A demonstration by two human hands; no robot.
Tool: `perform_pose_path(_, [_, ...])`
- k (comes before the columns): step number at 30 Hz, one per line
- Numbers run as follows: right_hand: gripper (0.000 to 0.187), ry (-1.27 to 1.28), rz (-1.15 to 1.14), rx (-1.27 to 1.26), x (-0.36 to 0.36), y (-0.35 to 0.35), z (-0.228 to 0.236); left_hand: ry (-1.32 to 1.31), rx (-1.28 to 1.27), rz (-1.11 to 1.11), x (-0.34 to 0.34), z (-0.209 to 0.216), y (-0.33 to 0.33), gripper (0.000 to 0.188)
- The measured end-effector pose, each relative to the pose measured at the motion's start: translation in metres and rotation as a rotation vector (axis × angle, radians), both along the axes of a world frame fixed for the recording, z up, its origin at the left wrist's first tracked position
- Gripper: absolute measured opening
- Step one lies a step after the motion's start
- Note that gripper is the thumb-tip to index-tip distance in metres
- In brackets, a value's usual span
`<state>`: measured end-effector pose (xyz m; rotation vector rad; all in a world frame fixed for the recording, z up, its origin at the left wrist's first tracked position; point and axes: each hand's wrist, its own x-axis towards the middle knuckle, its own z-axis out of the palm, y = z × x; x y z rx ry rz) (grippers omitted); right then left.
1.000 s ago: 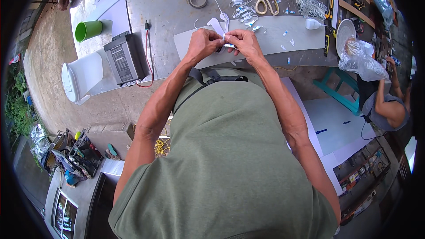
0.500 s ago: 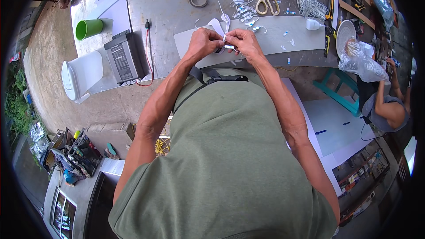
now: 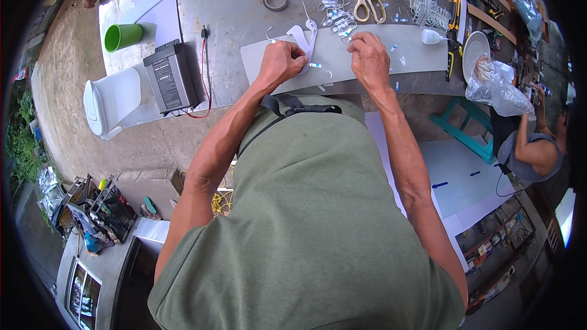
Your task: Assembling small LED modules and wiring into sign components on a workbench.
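My left hand (image 3: 282, 62) is closed, with thumb and forefinger pinched at the lower end of a curved white plastic piece (image 3: 312, 38). A small light module (image 3: 315, 66) with a thin white wire sticks out beside those fingertips. My right hand (image 3: 370, 61) is over the grey sheet, apart from the left, with its fingers curled and thumb bent in. Its fingertips are close to a wired light module (image 3: 346, 36), and whatever they pinch is too small to make out. Several more wired light modules (image 3: 338, 19) lie in a heap just beyond.
A grey sheet (image 3: 416, 55) lies along the table's near edge. Scissors (image 3: 369, 6), a tape roll (image 3: 275, 0) and a coil of white wire (image 3: 431, 9) are farther back. At left are a black power unit (image 3: 171, 79) and green cup (image 3: 122, 38). A person (image 3: 532, 146) is at right.
My right hand has let go near the left hand and moved right, toward the heap of light modules. The left hand has stayed at the white piece.
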<state>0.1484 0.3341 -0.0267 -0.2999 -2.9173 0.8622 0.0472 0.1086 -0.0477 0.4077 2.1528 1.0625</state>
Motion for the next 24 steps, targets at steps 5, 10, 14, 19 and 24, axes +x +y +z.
perform_pose_path(5, [0.029, 0.097, 0.333, -0.077, -0.041, 0.001, 0.007, 0.069, -0.045, -0.029, 0.001, -0.004, -0.004, 0.025])
perform_pose_path(10, [0.024, 0.110, 0.623, 0.157, -0.062, -0.009, -0.010, 0.119, -0.072, -0.038, 0.002, -0.003, -0.010, 0.025])
perform_pose_path(14, [0.015, 0.123, 0.643, 0.200, -0.059, -0.009, -0.013, 0.195, -0.098, -0.088, -0.001, 0.006, -0.014, 0.023])
perform_pose_path(19, [0.014, 0.071, 0.577, 0.175, -0.036, -0.008, -0.016, 0.235, -0.046, -0.079, 0.003, 0.011, -0.014, 0.020])
perform_pose_path(24, [0.022, 0.158, 0.472, 0.075, -0.025, -0.015, -0.020, 0.498, 0.012, -0.137, 0.006, 0.004, -0.017, 0.015])
